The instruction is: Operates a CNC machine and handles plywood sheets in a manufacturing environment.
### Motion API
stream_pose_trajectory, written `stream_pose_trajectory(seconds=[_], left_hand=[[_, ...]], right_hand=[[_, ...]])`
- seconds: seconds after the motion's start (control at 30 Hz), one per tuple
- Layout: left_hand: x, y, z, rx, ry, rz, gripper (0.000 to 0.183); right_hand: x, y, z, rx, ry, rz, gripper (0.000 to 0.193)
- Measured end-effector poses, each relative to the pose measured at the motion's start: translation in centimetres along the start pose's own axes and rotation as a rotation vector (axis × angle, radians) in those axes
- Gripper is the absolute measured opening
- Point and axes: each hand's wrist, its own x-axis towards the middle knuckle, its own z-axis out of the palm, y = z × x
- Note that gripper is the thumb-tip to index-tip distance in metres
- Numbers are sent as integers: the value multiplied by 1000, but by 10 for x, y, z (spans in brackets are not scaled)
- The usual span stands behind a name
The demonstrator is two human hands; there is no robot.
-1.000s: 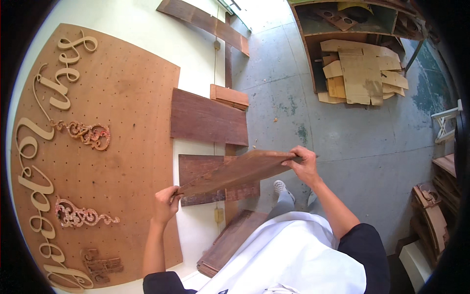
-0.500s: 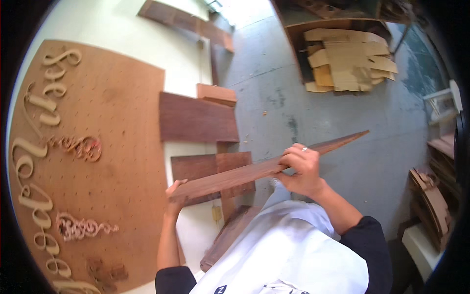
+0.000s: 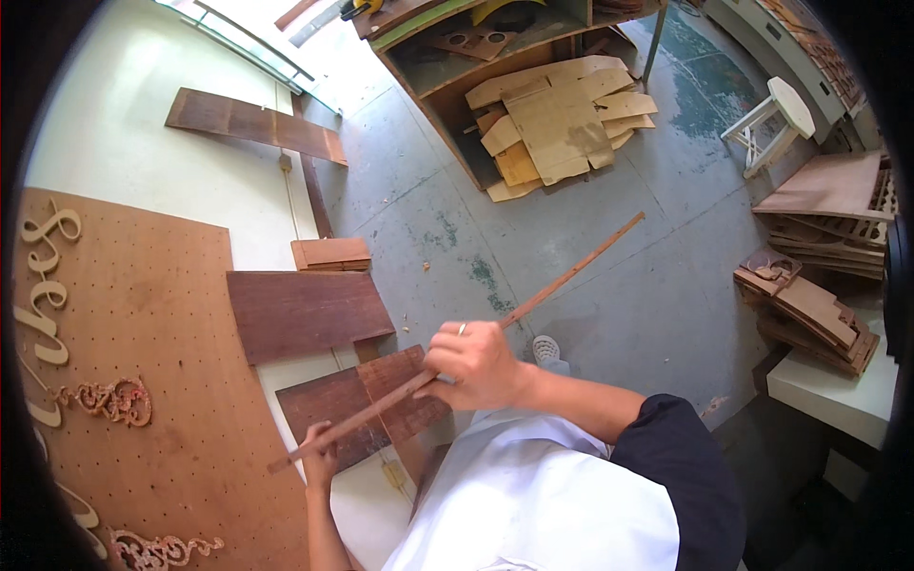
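A long, dark brown wooden board (image 3: 578, 268) slants across in front of my body, its narrow edge facing up. Near the board's lower left end, my left hand (image 3: 320, 455) is closed on it, with the end sticking out just past my fingers. My right hand (image 3: 476, 365) wraps round it near the middle, a ring on one finger. Its far end reaches out over the grey floor. Behind the near half stand dark wooden panels (image 3: 319, 404) against the white wall. The board's broad faces are mostly turned out of sight.
A brown pegboard (image 3: 190, 352) with script letters and carved ornaments stands at left. More boards (image 3: 305, 309) lean on the wall. Ahead, an open shelf unit (image 3: 433, 143) has flattened cardboard (image 3: 552, 128) by it. At right are a white stool (image 3: 776, 124) and stacked wooden pieces (image 3: 809, 309).
The board has turned from showing its broad face to showing its narrow edge. Both hands keep hold of it. The view has swung right, bringing the stool and stacked pieces further in.
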Motion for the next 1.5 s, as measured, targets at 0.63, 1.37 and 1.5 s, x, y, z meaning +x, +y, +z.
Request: stream_pose_trajectory(seconds=[0.63,1.37,1.5], left_hand=[[72,110,-88,-294,517,503,94],[212,130,-12,-1109,176,490,54],[195,149,32,-974,-137,367,58]], right_hand=[[-4,-22,-53,-75,230,259,36],[-40,-113,-131,-39,861,454,18],[-51,-121,-153,96,1020,385,14]])
